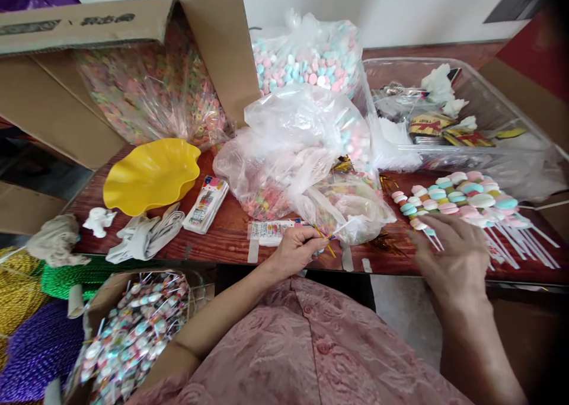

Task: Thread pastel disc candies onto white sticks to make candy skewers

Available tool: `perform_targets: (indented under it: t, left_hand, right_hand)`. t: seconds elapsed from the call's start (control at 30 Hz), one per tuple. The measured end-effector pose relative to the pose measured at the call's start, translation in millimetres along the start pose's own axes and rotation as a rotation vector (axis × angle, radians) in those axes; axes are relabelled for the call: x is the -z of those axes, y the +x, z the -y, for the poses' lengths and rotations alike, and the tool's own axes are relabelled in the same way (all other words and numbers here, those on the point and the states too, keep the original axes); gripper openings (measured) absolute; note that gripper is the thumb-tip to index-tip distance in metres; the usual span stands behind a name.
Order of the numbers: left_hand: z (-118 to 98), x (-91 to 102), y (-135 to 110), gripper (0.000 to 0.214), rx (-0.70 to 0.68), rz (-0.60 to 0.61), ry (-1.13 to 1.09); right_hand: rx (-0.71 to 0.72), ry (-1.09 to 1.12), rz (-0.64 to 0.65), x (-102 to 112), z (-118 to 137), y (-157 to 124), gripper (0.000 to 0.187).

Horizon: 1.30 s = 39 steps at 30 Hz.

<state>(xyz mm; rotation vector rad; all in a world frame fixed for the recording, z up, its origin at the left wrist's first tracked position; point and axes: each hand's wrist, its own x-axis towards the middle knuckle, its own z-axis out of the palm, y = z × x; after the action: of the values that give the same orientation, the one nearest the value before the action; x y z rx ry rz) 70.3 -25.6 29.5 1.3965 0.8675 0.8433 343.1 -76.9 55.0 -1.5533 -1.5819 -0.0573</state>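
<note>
My left hand (296, 249) is closed in a pinch near the table's front edge. Between its fingers are a thin white stick (350, 225) pointing up to the right and a gold twist tie (330, 251) crossing it. Most of what lies inside the grip is hidden. My right hand (457, 257), slightly blurred, reaches over the near left side of a pile of candy skewers (471, 194). Its fingers are apart, and I cannot tell whether they touch the pile. The skewers carry pink, white and blue sweets on white sticks.
Clear bags of sweets (306, 138) fill the middle. A yellow wavy dish (151, 174), wrapper packs (207, 204) and white gloves (146, 233) lie left. Behind stand a cardboard box (222, 43) and a plastic bin (502, 96). Below left, a carton (100, 304) holds finished skewers.
</note>
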Motion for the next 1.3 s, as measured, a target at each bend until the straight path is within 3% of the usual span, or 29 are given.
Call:
perform_targets:
  t: [0.1, 0.13, 0.23, 0.33, 0.47, 0.53, 0.6, 0.77, 0.87, 1.0, 1.3]
  left_hand:
    - [0, -3.4, 0, 0.031, -0.036, -0.041, 0.004]
    - [-2, -4.2, 0, 0.031, -0.045, -0.049, 0.009]
    - [-11, -3.3, -2, 0.029, -0.084, -0.070, 0.047]
    - [-21, 2.6, -5, 0.027, -0.130, -0.068, 0.114]
    - [-26, 11.1, -8, 0.029, -0.125, -0.005, 0.181]
    - [-25, 13.8, -8, 0.033, -0.068, 0.086, 0.186]
    - [-25, 16.0, -8, 0.036, 0.032, 0.196, 0.139]
    - [-29, 21.5, -11, 0.024, 0.379, 0.455, -0.109]
    - [-32, 24.2, -15, 0.021, 0.591, 0.601, -0.219]
    - [-34, 27.5, -14, 0.024, 0.687, 0.749, -0.254]
    - [-38, 32.5, -9, 0.031, 0.633, 0.905, -0.244]
  right_hand:
    - [-0.118, 0.388, 0.166, -29, 39, -13, 0.011]
    - [-0.166, 0.500, 0.299, -40, 52, -17, 0.011]
    - [-0.390, 0.789, 0.445, -71, 78, -23, 0.015]
    - [-0.517, 0.980, 0.499, -87, 78, -24, 0.018]
    - [-0.490, 1.093, 0.718, -91, 67, -21, 0.025]
    - [-0.339, 1.011, 0.828, -88, 63, -16, 0.027]
    - [-0.076, 0.834, 0.854, -83, 59, -11, 0.024]
    - [0.693, 0.532, 0.701, -60, 63, -2, 0.019]
    - [0.996, 0.390, 0.615, -48, 74, 0, 0.023]
    - [1.130, 0.398, 0.501, -43, 85, 1, 0.026]
    - [1.193, 0.346, 0.415, -51, 86, -3, 0.015]
